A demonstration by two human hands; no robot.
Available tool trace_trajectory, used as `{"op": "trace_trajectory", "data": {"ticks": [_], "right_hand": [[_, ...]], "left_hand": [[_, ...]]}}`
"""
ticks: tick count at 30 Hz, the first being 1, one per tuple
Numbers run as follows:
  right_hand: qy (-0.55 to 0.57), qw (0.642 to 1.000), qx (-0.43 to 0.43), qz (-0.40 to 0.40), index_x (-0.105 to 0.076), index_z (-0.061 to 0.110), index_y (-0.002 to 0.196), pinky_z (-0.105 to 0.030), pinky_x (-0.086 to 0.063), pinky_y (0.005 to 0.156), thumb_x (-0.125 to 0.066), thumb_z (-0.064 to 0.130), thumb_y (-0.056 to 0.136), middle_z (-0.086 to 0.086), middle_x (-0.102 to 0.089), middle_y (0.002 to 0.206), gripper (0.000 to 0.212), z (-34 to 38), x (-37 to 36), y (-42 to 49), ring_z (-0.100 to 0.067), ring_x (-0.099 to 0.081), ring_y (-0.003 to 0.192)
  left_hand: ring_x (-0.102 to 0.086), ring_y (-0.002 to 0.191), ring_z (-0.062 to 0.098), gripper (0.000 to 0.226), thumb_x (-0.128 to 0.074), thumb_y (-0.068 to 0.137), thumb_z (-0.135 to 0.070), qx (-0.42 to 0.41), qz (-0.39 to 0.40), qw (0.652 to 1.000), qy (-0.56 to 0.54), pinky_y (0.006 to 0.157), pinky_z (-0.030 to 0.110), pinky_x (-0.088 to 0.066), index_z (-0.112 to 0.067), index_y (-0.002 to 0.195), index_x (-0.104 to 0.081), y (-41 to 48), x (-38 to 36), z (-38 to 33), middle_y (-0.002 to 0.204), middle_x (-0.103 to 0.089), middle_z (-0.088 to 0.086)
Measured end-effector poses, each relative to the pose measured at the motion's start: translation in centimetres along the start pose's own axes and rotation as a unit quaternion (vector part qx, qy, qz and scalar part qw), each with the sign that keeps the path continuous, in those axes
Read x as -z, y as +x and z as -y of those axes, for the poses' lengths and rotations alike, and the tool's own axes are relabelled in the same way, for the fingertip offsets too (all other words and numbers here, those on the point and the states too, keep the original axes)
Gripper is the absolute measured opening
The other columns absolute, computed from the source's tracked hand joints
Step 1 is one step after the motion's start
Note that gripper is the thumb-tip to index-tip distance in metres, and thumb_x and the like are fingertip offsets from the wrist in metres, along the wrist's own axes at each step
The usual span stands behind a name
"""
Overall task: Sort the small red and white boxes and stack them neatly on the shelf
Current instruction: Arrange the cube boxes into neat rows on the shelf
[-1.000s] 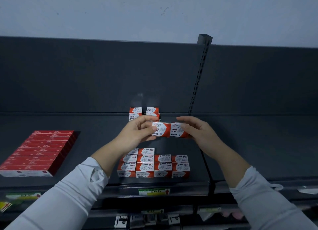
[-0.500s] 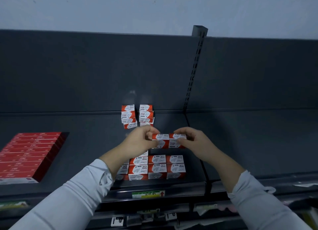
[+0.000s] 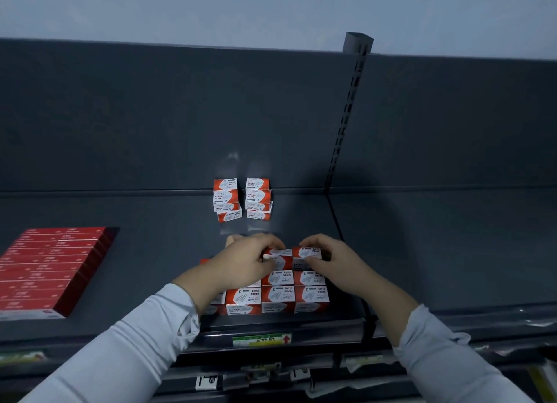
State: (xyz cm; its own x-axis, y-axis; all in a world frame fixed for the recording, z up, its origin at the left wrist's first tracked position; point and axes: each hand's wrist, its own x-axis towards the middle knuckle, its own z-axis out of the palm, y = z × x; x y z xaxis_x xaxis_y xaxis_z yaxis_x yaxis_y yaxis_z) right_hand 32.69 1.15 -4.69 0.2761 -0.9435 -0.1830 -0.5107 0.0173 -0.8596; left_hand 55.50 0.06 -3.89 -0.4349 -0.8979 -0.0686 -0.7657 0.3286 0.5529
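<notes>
Boxes (image 3: 281, 259), red and white, printed PAPER CLIPS, lie side by side atop the front stack (image 3: 277, 297) on the shelf (image 3: 150, 252); left hand (image 3: 244, 264) grips one, right hand (image 3: 331, 259) the other.

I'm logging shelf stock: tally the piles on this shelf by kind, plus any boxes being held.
Back stacks of small red and white cardboard paper clip boxes: 2
Front block of the same boxes: 1
Block of flat red boxes, left: 1
Held boxes, one gripped by the left hand, one by the right hand: 2
Total: 4 piles, 2 held boxes
</notes>
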Motion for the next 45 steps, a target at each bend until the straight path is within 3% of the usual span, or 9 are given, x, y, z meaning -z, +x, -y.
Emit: {"op": "trace_trajectory", "data": {"ticks": [9,16,20,23,25,30,34,39,45], "right_hand": [[-0.027,0.999,0.005,0.020,-0.062,0.035,0.117,-0.033,-0.058,0.084,-0.060,0.025,0.095,0.012,-0.066,0.113,0.025,0.3,-0.4,-0.4,-0.004,-0.068,0.095],[-0.014,1.000,-0.006,0.022,-0.061,0.036,0.117,-0.030,-0.058,0.083,-0.062,0.034,0.094,0.011,-0.066,0.112,0.023,0.6,-1.0,-1.2,-0.004,-0.068,0.094],[-0.007,0.999,-0.015,0.042,-0.059,0.037,0.121,-0.034,-0.056,0.090,-0.064,0.043,0.091,0.014,-0.063,0.116,0.031,0.8,-1.2,-1.6,-0.004,-0.066,0.101],[-0.126,0.991,0.010,0.052,-0.043,0.045,0.135,-0.042,-0.038,0.111,-0.060,0.072,0.074,0.023,-0.042,0.139,0.069,0.8,-1.3,-1.7,-0.004,-0.042,0.130],[-0.205,0.976,0.038,0.066,-0.026,0.049,0.145,-0.045,-0.019,0.120,-0.064,0.074,0.071,0.026,-0.019,0.154,0.087,1.3,-1.5,-2.1,-0.005,-0.019,0.143],[-0.331,0.935,0.084,0.099,0.002,0.048,0.151,-0.040,0.001,0.118,-0.070,0.076,0.064,0.027,0.010,0.158,0.116,1.9,-2.5,-2.6,-0.001,0.007,0.144],[-0.379,0.918,0.089,0.080,0.005,0.043,0.152,-0.041,-0.006,0.119,-0.065,0.075,0.070,0.019,-0.002,0.161,0.113,1.8,-3.2,-2.4,-0.008,-0.001,0.145],[-0.378,0.920,0.092,0.057,-0.006,0.039,0.153,-0.040,-0.016,0.117,-0.063,0.074,0.074,0.017,-0.020,0.155,0.104,1.7,-3.5,-2.3,-0.011,-0.015,0.140],[-0.354,0.930,0.092,0.043,-0.021,0.040,0.149,-0.044,-0.025,0.114,-0.067,0.072,0.072,0.020,-0.033,0.148,0.095,1.8,-3.8,-2.3,-0.008,-0.026,0.132]], "left_hand": [[-0.053,0.095,0.001,0.021,-0.051,0.095,-0.038,-0.027,0.005,0.999,0.016,0.099,0.026,-0.019,-0.039,0.117,-0.054,-1.0,0.2,0.1,0.097,-0.060,-0.019],[-0.055,0.089,0.003,0.017,-0.053,0.095,-0.036,-0.041,0.012,0.999,0.011,0.093,0.025,-0.027,-0.037,0.112,-0.054,-1.7,0.4,0.0,0.098,-0.064,-0.014],[-0.047,0.108,0.008,0.039,-0.055,0.090,-0.052,-0.036,0.033,0.999,0.018,0.103,0.029,-0.028,-0.044,0.127,-0.046,-2.5,0.8,0.3,0.116,-0.058,-0.023],[-0.031,0.129,0.003,0.073,-0.060,0.082,-0.065,-0.031,0.025,0.999,0.036,0.114,0.030,-0.015,-0.046,0.145,-0.028,-3.7,1.6,0.7,0.146,-0.037,-0.026],[-0.023,0.138,0.000,0.090,-0.063,0.074,-0.072,-0.035,0.023,0.997,0.066,0.117,0.035,-0.008,-0.044,0.148,-0.021,-4.5,2.2,1.4,0.154,-0.024,-0.024],[-0.009,0.145,0.004,0.115,-0.065,0.060,-0.081,0.001,0.073,0.994,0.082,0.119,0.041,0.002,-0.045,0.151,-0.004,-6.2,2.2,3.3,0.160,-0.012,-0.017],[-0.015,0.143,0.007,0.116,-0.064,0.061,-0.080,-0.003,0.050,0.994,0.098,0.117,0.038,-0.007,-0.040,0.152,-0.006,-6.8,1.4,3.6,0.156,-0.021,-0.016],[-0.034,0.128,0.007,0.102,-0.063,0.065,-0.079,-0.008,0.005,0.994,0.113,0.107,0.036,-0.023,-0.040,0.149,-0.020,-6.9,0.9,3.4,0.140,-0.041,-0.017],[-0.039,0.118,0.005,0.095,-0.065,0.061,-0.080,-0.003,-0.009,0.995,0.098,0.099,0.032,-0.028,-0.043,0.141,-0.030,-6.9,0.7,3.3,0.131,-0.047,-0.020]]}}
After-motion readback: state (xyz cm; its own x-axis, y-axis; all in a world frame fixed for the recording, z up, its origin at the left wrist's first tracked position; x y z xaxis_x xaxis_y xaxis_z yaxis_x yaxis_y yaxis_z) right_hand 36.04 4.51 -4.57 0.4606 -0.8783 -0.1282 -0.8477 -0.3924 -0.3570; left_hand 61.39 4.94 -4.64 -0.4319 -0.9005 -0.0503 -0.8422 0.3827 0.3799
